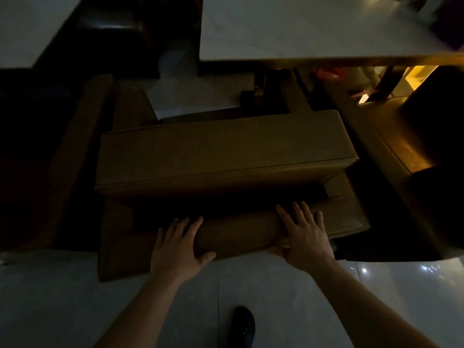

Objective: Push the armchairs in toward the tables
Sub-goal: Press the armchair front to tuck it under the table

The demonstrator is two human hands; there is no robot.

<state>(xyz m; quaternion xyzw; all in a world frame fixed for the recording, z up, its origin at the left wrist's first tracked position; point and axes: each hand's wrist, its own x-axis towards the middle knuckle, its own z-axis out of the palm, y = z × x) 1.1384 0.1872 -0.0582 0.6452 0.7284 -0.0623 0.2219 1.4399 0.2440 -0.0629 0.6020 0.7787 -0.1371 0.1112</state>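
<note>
- Left hand [177, 243]: laid flat over the rounded top of the backrest [236, 233], fingers spread, thumb wrapped round the near face. It clasps the roll loosely; no object is held in it.
- Right hand [302, 233]: set on the same roll, toward its right end, fingers splayed forward, thumb tucked under the near edge. Both hands are in contact with the backrest and stand well apart along it.
- Foot [242, 326]: one dark shoe on the pale floor tiles [75, 297], just behind the chair, between the two forearms.
- Armchair [221, 156]: brown, directly ahead of the hands. The backrest's long axis runs left to right across the view, tilted slightly up to the right; the seat cushion lies beyond it.
- Table [313, 28]: pale top, farther ahead and somewhat to the right. The chair's front reaches near the table's near edge; whether it sits under it cannot be told in the dim light.
- Governing relation: the table lies straight beyond the chair from the hands, so the push runs forward, square to the backrest axis. Neither hand is clearly nearer; an even push should keep the chair from slewing toward the neighbouring armchair [391, 136] just beside it on the right.
</note>
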